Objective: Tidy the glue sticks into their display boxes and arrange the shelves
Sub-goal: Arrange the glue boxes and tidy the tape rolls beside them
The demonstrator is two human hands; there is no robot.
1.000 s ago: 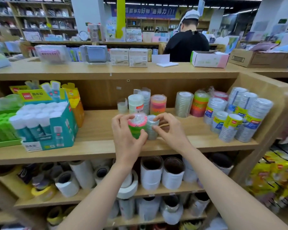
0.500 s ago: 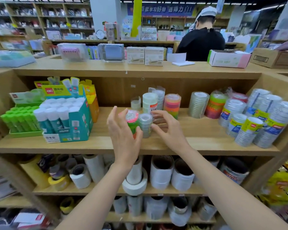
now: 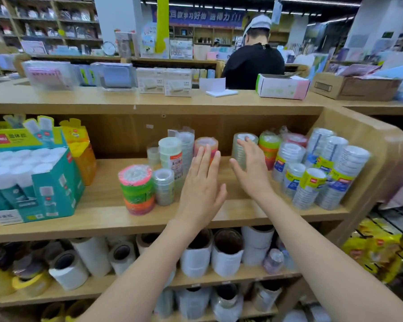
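The glue sticks (image 3: 17, 168) are standing upright, white caps up, in their teal display box (image 3: 56, 189), which is sitting at nine o'clock in the view on the middle shelf (image 3: 103, 219). A yellow-orange display box (image 3: 82, 154) is standing just beside it, at its two o'clock, against the back board.

At three o'clock from the teal box, well apart from it, a neon tape stack (image 3: 137, 191) in pink, green and orange is sitting near the shelf's front edge, with a small clear tape stack (image 3: 164, 189) touching it on the three o'clock side. A white-labelled tape stack (image 3: 171, 154) is rising behind them at twelve o'clock.

The left grip (image 3: 201, 189) is hovering released near the centre of the view, fingers straight and together, grasping nothing; its fingertips are overlapping an orange-pink tape stack (image 3: 206, 141) at the back. The right grip (image 3: 250, 169) is also released, fingers spread and reaching towards one o'clock at a clear tape column (image 3: 243, 147); I cannot tell whether it is touching.

Bundles of labelled tape rolls (image 3: 312, 177) are leaning at three o'clock against the shelf's end panel. White paper rolls (image 3: 226, 256) are filling the lower shelf at six o'clock. At twelve o'clock, white boxes (image 3: 177, 82) are sitting on the tabletop (image 3: 149, 101), and a person in black (image 3: 253, 63) is standing beyond it.
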